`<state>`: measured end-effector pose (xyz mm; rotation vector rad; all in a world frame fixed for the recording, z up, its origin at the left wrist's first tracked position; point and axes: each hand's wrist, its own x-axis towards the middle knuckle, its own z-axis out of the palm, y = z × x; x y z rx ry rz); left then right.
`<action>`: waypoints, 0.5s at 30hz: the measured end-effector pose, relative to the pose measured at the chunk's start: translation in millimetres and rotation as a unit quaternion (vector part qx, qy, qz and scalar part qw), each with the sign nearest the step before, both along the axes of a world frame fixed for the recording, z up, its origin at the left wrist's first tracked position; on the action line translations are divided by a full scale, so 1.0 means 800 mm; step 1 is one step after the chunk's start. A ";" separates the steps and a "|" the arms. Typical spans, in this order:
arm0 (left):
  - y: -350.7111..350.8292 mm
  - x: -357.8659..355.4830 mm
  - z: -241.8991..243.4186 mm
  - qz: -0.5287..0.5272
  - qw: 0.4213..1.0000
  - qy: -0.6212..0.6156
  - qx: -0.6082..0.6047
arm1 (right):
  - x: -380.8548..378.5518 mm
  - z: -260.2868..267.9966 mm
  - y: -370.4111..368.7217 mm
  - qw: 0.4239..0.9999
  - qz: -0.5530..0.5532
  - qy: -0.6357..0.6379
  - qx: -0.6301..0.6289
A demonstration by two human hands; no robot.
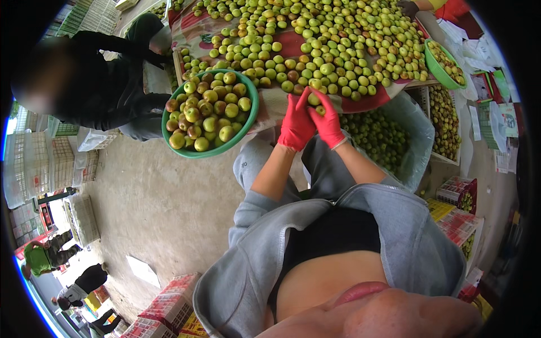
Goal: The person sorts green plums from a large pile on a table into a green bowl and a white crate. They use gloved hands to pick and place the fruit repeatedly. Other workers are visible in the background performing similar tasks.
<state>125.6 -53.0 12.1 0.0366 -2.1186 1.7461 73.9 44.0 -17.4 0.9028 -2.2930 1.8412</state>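
Both hands wear red rubber gloves and meet at the near edge of a cloth-covered table (291, 42) spread with green and reddish jujube-like fruits (327, 68). My right hand (329, 118) curls around a small green fruit (320, 110), and another fruit (313, 99) sits between the two hands. Fingertips of my left hand (296, 122) reach that upper fruit; whether it grips anything is unclear. Beside the hands, to the left, a round green plastic basket (255, 103) holds many fruits, redder than most on the table.
Below the table edge at right, a plastic-lined container (416, 143) holds green fruits. A crate of brownish fruits (444, 122) and a small green basket (441, 72) stand farther right. A person in dark clothes (101, 80) sits at left; another's gloved hand (408, 8) is at the top right.
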 end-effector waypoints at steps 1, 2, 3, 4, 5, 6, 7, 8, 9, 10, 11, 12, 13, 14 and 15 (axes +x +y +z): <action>-0.002 -0.004 -0.005 -0.018 0.998 -0.011 0.058 | -0.009 -0.002 0.004 0.988 0.020 -0.129 -0.083; -0.005 -0.007 -0.010 -0.035 0.992 -0.022 0.116 | -0.020 -0.002 0.013 0.952 0.040 -0.255 -0.166; -0.008 -0.007 -0.009 -0.049 0.983 -0.033 0.172 | -0.026 0.002 0.018 0.891 0.060 -0.376 -0.245; -0.005 -0.004 -0.008 -0.088 0.895 -0.038 0.436 | -0.031 0.011 0.020 0.869 0.084 -0.393 -0.288; -0.003 -0.002 -0.005 -0.120 0.735 -0.040 0.666 | -0.036 0.004 0.023 0.827 0.104 -0.442 -0.332; -0.002 -0.003 -0.006 -0.110 0.765 -0.031 0.634 | -0.044 -0.003 0.028 0.781 0.122 -0.484 -0.376; -0.002 -0.006 -0.006 -0.111 0.761 -0.030 0.639 | -0.049 -0.010 0.034 0.729 0.139 -0.523 -0.418; -0.001 -0.007 -0.005 -0.116 0.749 -0.037 0.651 | -0.051 -0.018 0.039 0.772 0.129 -0.486 -0.389; -0.001 -0.008 -0.006 -0.116 0.740 -0.044 0.661 | -0.049 -0.008 0.039 0.732 0.133 -0.522 -0.417; -0.002 -0.009 -0.008 -0.115 0.734 -0.048 0.668 | -0.042 0.014 0.037 0.690 0.136 -0.556 -0.443; -0.002 -0.008 -0.010 -0.113 0.731 -0.052 0.671 | -0.039 0.025 0.036 0.646 0.138 -0.587 -0.468; -0.002 -0.012 -0.010 -0.114 0.733 -0.056 0.668 | -0.042 0.023 0.038 0.644 0.144 -0.581 -0.476; 0.000 -0.015 -0.008 -0.112 0.742 -0.060 0.658 | -0.044 0.019 0.040 0.643 0.150 -0.575 -0.484; 0.000 -0.019 -0.009 -0.110 0.758 -0.066 0.640 | -0.047 0.017 0.042 0.641 0.154 -0.567 -0.493; 0.002 -0.022 -0.006 -0.099 0.802 -0.077 0.584 | -0.051 0.018 0.044 0.620 0.127 -0.590 -0.502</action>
